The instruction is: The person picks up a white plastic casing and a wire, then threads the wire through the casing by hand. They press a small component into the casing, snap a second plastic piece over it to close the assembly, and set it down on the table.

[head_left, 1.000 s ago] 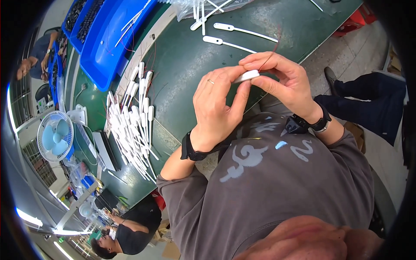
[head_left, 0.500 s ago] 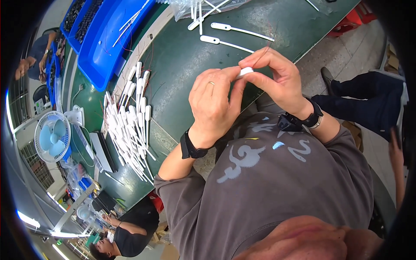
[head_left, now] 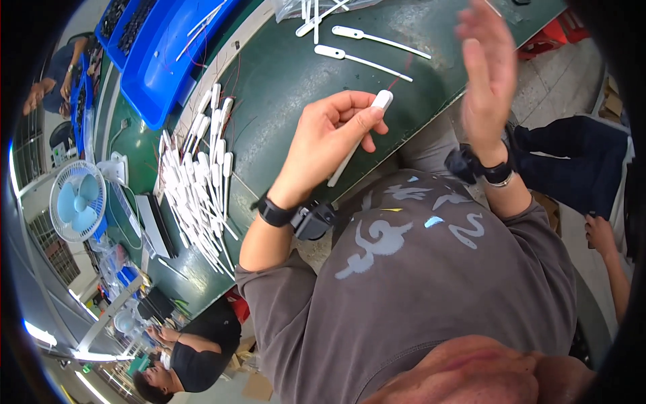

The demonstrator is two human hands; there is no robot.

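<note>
My left hand (head_left: 321,143) is closed round a white plastic stick (head_left: 383,100) with a wide rounded head and a thin stem. Its head shows above my thumb, the stem slants down below the hand, and a thin red wire runs up from the head. My right hand (head_left: 490,81) is raised away to the right, fingers stretched out and blurred, with nothing seen in it. Two similar white sticks (head_left: 330,52) lie on the table beyond my left hand. Further left, a big heap of such sticks (head_left: 202,182) lies with thin dark-red wires among them.
The green table (head_left: 269,101) has its near edge running diagonally below my hands. Beyond the heap stand a blue bin (head_left: 145,101) and a fan (head_left: 79,200). A clear plastic bag (head_left: 288,9) with more sticks lies at the far side. Other people are left and right.
My hands have parted. The right has let go and swung up to the right; the left has turned and holds the stick alone, with its head and stem now in sight.
</note>
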